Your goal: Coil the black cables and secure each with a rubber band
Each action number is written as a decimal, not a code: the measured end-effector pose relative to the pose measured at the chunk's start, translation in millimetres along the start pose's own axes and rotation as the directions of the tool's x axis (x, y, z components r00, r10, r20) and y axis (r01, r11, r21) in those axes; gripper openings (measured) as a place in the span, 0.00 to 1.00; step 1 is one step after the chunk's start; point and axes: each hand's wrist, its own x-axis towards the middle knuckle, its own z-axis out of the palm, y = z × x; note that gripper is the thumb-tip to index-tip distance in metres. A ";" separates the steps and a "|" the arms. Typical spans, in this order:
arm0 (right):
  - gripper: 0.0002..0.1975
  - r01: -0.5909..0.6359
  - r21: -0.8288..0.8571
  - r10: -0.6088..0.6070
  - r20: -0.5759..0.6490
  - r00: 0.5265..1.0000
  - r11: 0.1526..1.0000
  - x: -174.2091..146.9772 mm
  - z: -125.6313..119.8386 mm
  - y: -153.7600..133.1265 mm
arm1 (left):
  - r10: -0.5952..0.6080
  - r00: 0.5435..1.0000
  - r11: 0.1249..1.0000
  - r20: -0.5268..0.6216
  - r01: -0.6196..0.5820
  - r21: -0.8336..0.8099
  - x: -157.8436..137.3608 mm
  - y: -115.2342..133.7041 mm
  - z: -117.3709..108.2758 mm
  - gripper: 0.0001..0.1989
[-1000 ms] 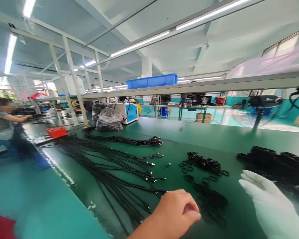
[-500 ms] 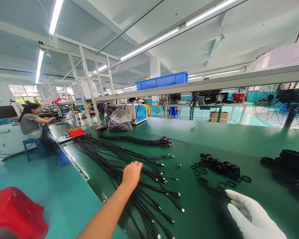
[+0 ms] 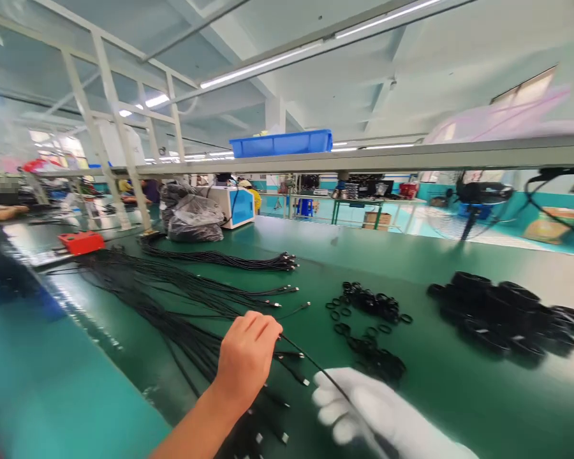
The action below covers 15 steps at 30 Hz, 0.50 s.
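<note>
- Black cable (image 3: 314, 363): we see it stretched, slanting, between our two hands above the near part of the tabletop (image 3: 316, 248).
- Gloved right hand (image 3: 368, 405): fingers part-curled, cable running across it. We cannot tell whether this grip is tight; the cable's near end is blurred.
- Bare left hand (image 3: 249, 357): grip closed, fingertips pinching the cable; we note the hand sits over the loose cable ends.
- Loose cables (image 3: 157, 306): fanned out beneath and left of our left hand, metal plugs toward us and to the right.
- Dark heap (image 3: 380, 358): just beyond the glove; small black rings (image 3: 370, 301) behind it.
- Black coils (image 3: 497, 312): piled to our right, well apart from the glove.
- Cable bundle (image 3: 229, 258): laid separately, farther back.
- Red box (image 3: 81, 242): we find it at the loose cables' far end.
- Plastic bag (image 3: 196, 223): beside a white-and-blue machine (image 3: 242, 207).
- Blue tray (image 3: 282, 145): on the raised shelf (image 3: 387, 159).
</note>
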 end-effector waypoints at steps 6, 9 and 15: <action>0.17 -0.399 0.260 0.252 0.459 0.852 0.879 17.6 12.8 4.3 | 0.142 0.942 0.959 0.304 -0.055 -0.279 27.8 50.0 -26.2 0.11; 0.20 -0.397 0.323 0.158 0.571 0.806 0.859 27.0 9.6 14.3 | 0.269 0.776 0.886 0.570 0.032 -0.462 34.4 67.1 -34.1 0.06; 0.19 -0.423 0.351 0.124 0.629 0.767 0.835 25.5 10.3 29.2 | 0.237 0.727 0.838 0.644 0.183 -0.514 45.5 74.7 -28.3 0.08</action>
